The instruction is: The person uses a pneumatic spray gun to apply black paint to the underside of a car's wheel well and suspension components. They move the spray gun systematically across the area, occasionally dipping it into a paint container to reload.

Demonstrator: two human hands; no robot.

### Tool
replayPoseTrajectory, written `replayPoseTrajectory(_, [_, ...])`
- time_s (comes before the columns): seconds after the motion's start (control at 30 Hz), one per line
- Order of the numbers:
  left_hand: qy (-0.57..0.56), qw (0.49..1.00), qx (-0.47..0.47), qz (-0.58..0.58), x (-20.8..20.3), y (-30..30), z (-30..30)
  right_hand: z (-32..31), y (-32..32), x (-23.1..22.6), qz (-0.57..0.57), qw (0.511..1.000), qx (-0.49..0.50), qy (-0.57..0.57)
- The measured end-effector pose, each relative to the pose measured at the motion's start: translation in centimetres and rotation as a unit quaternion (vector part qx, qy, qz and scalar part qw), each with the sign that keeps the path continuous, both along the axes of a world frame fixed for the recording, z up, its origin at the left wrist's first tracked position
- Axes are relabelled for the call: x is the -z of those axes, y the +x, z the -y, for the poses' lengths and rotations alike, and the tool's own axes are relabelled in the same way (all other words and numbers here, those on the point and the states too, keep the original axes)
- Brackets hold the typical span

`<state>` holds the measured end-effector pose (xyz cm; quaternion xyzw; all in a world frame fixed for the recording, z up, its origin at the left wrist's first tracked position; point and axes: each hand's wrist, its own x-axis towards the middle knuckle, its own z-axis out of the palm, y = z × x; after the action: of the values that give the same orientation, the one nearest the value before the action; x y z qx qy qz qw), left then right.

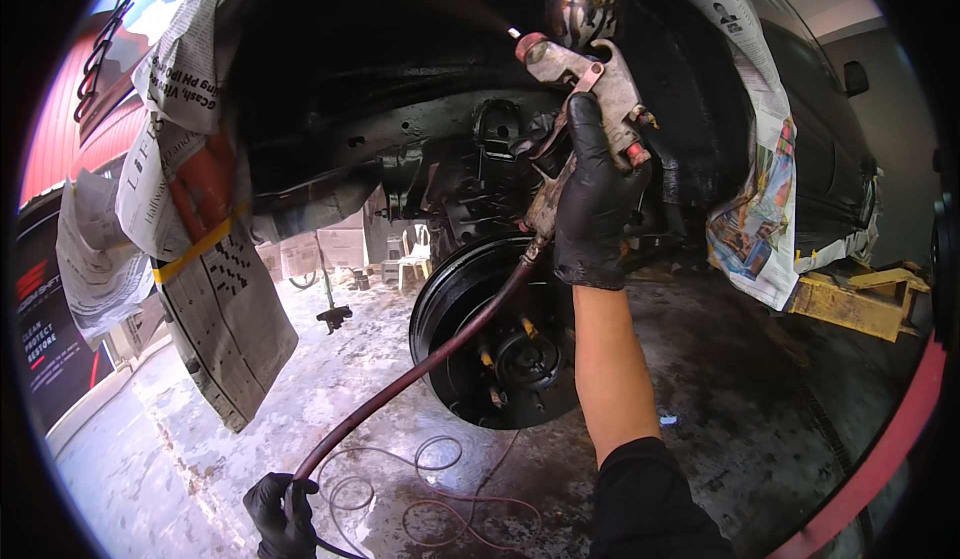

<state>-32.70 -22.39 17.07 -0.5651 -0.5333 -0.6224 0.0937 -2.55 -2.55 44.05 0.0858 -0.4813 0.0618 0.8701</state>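
My right hand [598, 199], in a black glove, is closed around the handle of a paint-stained spray gun [572, 67]. A cup smeared with dark paint [586, 1] sits on top of the gun. Its nozzle points to the upper left, and a faint mist drifts from it into the black wheel arch [360, 29]. From the foot of the handle a dark red hose [405, 359] runs down to the lower left. There my left hand [282, 515], also gloved in black, has its fingers wrapped round the hose.
A black brake drum [430, 354] sits below the arch. Newspaper sheets [745, 159] mask the bodywork at right, with more newspaper [235, 319] hanging at left. Thin hose coils [440, 504] lie on the stained floor. A yellow wooden stand [845, 304] is at right, a pale stool [414, 257] farther back.
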Motion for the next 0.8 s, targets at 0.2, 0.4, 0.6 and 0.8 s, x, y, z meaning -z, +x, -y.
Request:
replayPoseTrajectory(0.2, [0.000,0.997,0.038,0.068,0.0,1.0,-1.1,0.0,0.2,-0.3,0.002,0.997,0.077,0.007])
replayPoseTrajectory(0.4, [-0.011,0.993,0.062,0.104,0.4,1.3,-1.8,0.7,-0.2,-0.1,0.022,0.980,0.198,-0.005])
replayPoseTrajectory(0.6, [-0.028,0.995,0.093,0.020,-0.3,2.5,-1.3,1.9,0.0,0.0,0.080,0.995,0.059,0.026])
replayPoseTrajectory(0.8, [-0.038,0.987,0.143,0.070,-1.3,4.1,-1.8,1.3,1.5,-0.4,0.051,0.989,0.138,0.020])
